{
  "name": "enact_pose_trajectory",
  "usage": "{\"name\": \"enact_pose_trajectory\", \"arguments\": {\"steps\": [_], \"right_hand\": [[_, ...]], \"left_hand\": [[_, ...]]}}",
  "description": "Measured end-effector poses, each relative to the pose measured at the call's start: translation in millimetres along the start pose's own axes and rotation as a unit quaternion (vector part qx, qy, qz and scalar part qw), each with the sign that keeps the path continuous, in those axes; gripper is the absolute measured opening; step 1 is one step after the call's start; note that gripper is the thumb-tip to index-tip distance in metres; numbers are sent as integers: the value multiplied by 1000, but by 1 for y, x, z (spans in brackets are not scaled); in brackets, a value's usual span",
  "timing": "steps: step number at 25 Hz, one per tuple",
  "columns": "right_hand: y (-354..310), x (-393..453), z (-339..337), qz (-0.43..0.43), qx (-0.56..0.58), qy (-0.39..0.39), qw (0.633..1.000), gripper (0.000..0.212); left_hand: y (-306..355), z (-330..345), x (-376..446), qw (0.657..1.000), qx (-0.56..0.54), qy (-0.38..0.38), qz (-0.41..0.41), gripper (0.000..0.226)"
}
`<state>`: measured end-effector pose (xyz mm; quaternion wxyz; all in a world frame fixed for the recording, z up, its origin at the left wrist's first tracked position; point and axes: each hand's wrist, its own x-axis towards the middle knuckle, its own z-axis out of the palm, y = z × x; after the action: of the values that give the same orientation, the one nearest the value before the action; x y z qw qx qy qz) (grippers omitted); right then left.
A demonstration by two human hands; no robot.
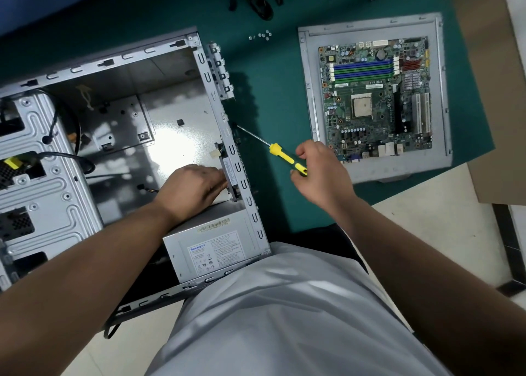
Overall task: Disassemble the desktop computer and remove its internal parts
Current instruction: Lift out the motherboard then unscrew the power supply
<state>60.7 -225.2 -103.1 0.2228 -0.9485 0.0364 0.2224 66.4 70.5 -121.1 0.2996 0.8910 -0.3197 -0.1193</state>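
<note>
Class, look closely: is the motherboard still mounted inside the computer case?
No, the motherboard lies on a grey panel on the green mat, apart from the open case.

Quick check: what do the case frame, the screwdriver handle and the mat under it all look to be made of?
Case frame: bare sheet metal, dull grey, stamped slots. Screwdriver grip: likely hard plastic, glossy yellow with black bands; its shaft looks like steel. Mat: matte green, possibly rubber or vinyl.
</note>
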Motion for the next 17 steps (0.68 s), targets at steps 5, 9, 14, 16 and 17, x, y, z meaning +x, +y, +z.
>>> {"name": "enact_pose_trajectory", "arguments": {"steps": [5, 9, 14, 16, 17], "right_hand": [[-17, -3, 7, -36, -96, 61, 993, 37], [-42, -7, 22, -112, 77, -41, 990, 20], [-50, 2, 36, 23, 209, -142, 967, 13], [-48, 5, 34, 22, 190, -151, 970, 12], [-49, 5, 33, 21, 182, -156, 971, 12]], "left_hand": [[1, 0, -1, 1000, 6, 2, 2, 37], [1, -2, 1, 1000, 4, -1, -1, 36], [3, -3, 1, 1000, 4, -3, -1, 38], [3, -4, 1, 1000, -1, -6, -4, 39], [3, -4, 1, 1000, -3, -5, -4, 39]]}}
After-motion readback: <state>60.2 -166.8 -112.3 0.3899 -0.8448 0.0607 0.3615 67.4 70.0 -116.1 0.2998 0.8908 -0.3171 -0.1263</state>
